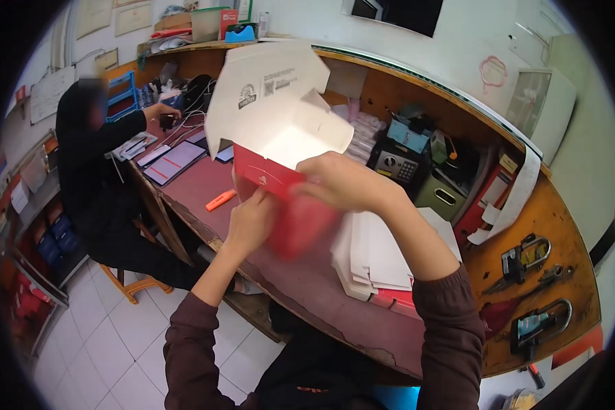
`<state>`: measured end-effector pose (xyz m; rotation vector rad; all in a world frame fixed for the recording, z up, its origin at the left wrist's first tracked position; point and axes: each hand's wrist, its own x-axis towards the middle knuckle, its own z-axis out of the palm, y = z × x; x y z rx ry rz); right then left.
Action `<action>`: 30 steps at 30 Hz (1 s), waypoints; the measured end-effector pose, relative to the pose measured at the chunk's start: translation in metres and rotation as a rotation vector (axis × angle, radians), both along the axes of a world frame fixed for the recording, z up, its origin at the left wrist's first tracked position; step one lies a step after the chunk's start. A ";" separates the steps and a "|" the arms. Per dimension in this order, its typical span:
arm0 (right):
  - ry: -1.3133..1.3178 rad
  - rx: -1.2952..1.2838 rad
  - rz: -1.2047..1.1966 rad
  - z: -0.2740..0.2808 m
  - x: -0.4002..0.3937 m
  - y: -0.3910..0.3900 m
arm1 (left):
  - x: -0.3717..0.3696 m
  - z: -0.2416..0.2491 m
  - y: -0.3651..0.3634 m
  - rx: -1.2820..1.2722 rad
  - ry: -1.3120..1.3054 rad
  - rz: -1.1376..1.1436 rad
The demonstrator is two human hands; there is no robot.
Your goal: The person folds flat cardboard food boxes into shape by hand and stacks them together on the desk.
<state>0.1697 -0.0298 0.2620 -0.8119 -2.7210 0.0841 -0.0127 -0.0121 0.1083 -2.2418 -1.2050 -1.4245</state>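
Note:
A red-and-white cardboard box (273, 169) is held up over the table, its white inside showing and its printed lid (270, 89) standing open. My left hand (251, 220) is closed on the red front of the box, low down. At the right side my right hand (342, 179) is closed on the box's upper edge and a red flap. The lower red part is smeared by motion. Just right of the box lies a stack of flat white-and-red cartons (376, 249) on the table. An orange marker (220, 200) rests to the left of my left hand.
A person in black (92, 157) sits at the left, one hand reaching over the table (280, 287). A tablet (174, 162) lies near them. At the back are a keypad safe (394, 164) and a green box (439, 198). Padlocks (526, 256) lie on the right counter.

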 end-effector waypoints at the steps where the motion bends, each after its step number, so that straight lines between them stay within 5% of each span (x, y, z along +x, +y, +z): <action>1: -0.037 -0.026 -0.003 0.002 -0.004 0.008 | -0.002 0.001 0.005 0.031 0.023 -0.034; 8: -0.137 -0.110 -0.196 -0.004 -0.008 0.046 | 0.001 0.016 0.013 0.158 -0.033 -0.126; 15: -0.336 0.101 -0.285 -0.031 -0.026 0.044 | -0.005 0.024 0.020 0.096 -0.017 -0.306; 19: -0.418 -0.228 -0.262 -0.006 -0.038 0.065 | 0.002 0.029 0.009 0.051 -0.023 -0.232; 22: -0.366 0.081 -0.229 -0.014 -0.059 0.079 | 0.003 0.026 0.003 -0.031 0.055 -0.141; 25: -0.397 0.173 -0.334 -0.019 -0.069 0.071 | 0.000 0.018 0.015 -0.003 0.111 -0.025; 27: -0.362 0.200 -0.349 -0.020 -0.072 0.062 | -0.005 0.009 0.027 -0.073 0.034 0.265; 30: -0.371 0.218 -0.357 -0.034 -0.080 0.071 | 0.001 0.002 0.030 -0.002 0.047 0.242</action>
